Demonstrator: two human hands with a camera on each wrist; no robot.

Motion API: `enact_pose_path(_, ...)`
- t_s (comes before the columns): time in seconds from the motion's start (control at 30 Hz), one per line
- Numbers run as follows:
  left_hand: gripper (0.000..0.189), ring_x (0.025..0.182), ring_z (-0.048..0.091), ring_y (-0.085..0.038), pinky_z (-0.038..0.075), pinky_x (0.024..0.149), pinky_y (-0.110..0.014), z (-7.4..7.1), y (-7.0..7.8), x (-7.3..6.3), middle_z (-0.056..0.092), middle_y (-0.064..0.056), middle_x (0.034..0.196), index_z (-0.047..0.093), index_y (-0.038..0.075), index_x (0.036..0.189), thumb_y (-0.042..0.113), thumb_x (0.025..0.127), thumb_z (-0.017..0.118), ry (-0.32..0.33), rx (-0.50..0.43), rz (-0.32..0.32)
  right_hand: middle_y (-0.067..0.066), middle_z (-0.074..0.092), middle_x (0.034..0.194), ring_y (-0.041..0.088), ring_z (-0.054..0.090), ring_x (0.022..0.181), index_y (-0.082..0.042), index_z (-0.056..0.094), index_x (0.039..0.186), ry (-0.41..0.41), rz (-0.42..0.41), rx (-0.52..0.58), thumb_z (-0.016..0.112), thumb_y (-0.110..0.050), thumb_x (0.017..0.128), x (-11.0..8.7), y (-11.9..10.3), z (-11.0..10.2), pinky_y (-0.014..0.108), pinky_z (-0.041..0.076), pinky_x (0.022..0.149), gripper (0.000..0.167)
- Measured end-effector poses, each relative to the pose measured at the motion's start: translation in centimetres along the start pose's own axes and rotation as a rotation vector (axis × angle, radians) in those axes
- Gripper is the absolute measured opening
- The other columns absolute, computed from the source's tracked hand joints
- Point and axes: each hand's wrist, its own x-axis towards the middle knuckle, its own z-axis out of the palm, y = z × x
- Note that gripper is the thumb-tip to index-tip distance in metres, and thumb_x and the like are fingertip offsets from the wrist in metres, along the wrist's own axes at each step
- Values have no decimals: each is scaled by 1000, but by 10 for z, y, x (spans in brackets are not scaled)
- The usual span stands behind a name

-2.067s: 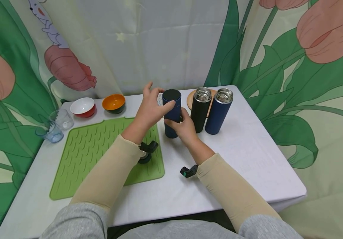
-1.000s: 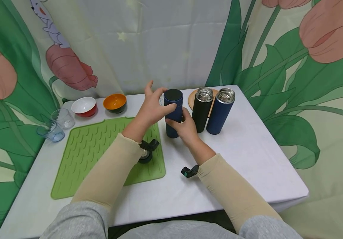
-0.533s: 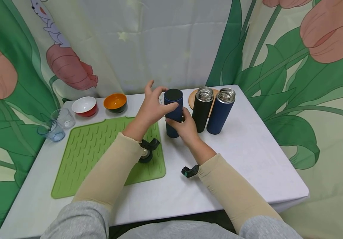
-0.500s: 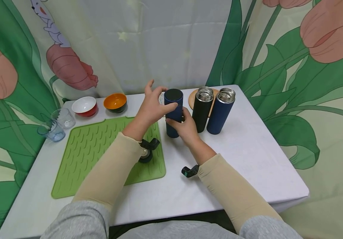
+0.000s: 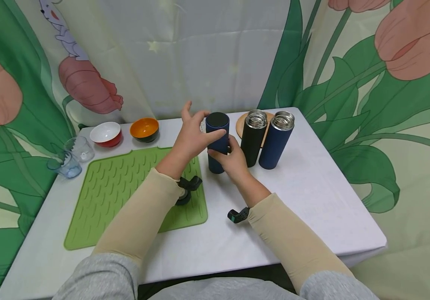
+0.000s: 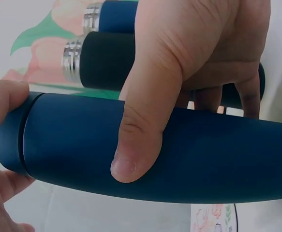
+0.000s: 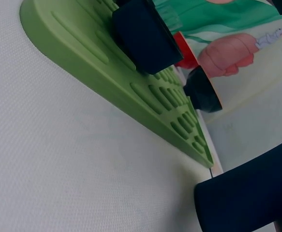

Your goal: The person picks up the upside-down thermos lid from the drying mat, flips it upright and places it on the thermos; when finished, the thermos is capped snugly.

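A dark blue thermos [image 5: 218, 145] with a dark-topped cap stands upright on the table, just right of the green mat. My left hand [image 5: 192, 135] pinches the cap between thumb and fingertips. Lower down, my right hand [image 5: 235, 160] grips the thermos body, its thumb across the near side. In the left wrist view a thin dark seam runs between cap and body of the thermos [image 6: 73, 135], and the right thumb [image 6: 141, 140] presses below it. The right wrist view shows the lower end of the thermos [image 7: 247, 193].
Right of the hands stand a black thermos [image 5: 251, 143] and a blue thermos [image 5: 274, 148], both uncapped, before a round wooden board [image 5: 239, 125]. A green mat [image 5: 106, 191] lies left. Behind it are an orange bowl [image 5: 143, 127], a red-and-white bowl [image 5: 106, 132] and two glasses [image 5: 66, 166].
My left thumb has slid slightly to the right across the cap. The right hand keeps its grip, and the thermos stays in place.
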Motion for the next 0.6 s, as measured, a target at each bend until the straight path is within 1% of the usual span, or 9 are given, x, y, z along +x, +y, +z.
enact_pose_path(0.07, 71, 153, 43, -35, 46, 118, -55, -1, 2, 0, -8, -1, 180, 58, 17, 148, 50, 89, 83, -26, 9, -11, 6, 55, 152, 29, 52, 142, -33, 47, 154, 2, 3, -2, 85, -47, 90, 0, 0, -1, 60, 44, 117, 76)
enact_pose_path(0.13, 75, 154, 42, -37, 45, 119, -56, -3, 3, -1, -5, -2, 180, 55, 17, 152, 51, 91, 81, -51, 42, -23, 6, 54, 153, 29, 50, 143, -33, 46, 154, -4, 3, 1, 85, -47, 90, 0, -1, 0, 60, 43, 117, 76)
enact_pose_path(0.2, 78, 154, 42, -39, 45, 118, -58, -6, 3, -3, -1, -3, 180, 51, 19, 156, 53, 92, 80, -68, 96, -38, 6, 53, 155, 30, 49, 146, -33, 46, 155, -14, 1, 7, 84, -45, 91, 0, -1, 0, 61, 41, 119, 76)
enact_pose_path(0.27, 81, 154, 41, -40, 46, 117, -59, -11, -1, -8, 0, -3, 180, 47, 21, 159, 55, 92, 78, -76, 153, -49, 6, 52, 157, 30, 46, 149, -32, 45, 156, -19, 2, 7, 83, -43, 92, -1, -2, 1, 61, 39, 121, 75)
enact_pose_path(0.33, 83, 156, 39, -41, 47, 115, -61, -18, -8, -18, 2, -3, 180, 45, 23, 161, 56, 92, 77, -70, 194, -60, 6, 50, 160, 30, 43, 153, -30, 44, 158, -21, 5, 6, 83, -40, 93, -2, -3, 1, 62, 37, 123, 76)
enact_pose_path(0.4, 83, 158, 34, -43, 45, 116, -63, -28, -17, -30, 3, -4, 181, 45, 23, 161, 56, 92, 77, -56, 219, -75, 6, 48, 163, 30, 39, 156, -29, 40, 161, -25, 14, 7, 82, -38, 94, -4, -4, 1, 62, 34, 125, 79)
enact_pose_path(0.53, 84, 162, 23, -46, 39, 119, -68, -52, -37, -58, 2, -7, 181, 43, 22, 163, 55, 93, 76, -49, 248, -105, 8, 40, 169, 31, 30, 162, -28, 29, 168, -43, 40, 14, 82, -35, 95, -9, -7, 0, 61, 28, 128, 90)
enact_pose_path(0.6, 86, 161, 23, -48, 38, 119, -71, -65, -46, -71, 1, -9, 181, 42, 22, 164, 57, 93, 75, -54, 265, -124, 8, 35, 173, 32, 26, 163, -28, 23, 170, -55, 51, 12, 82, -34, 95, -12, -9, -2, 61, 27, 129, 95)
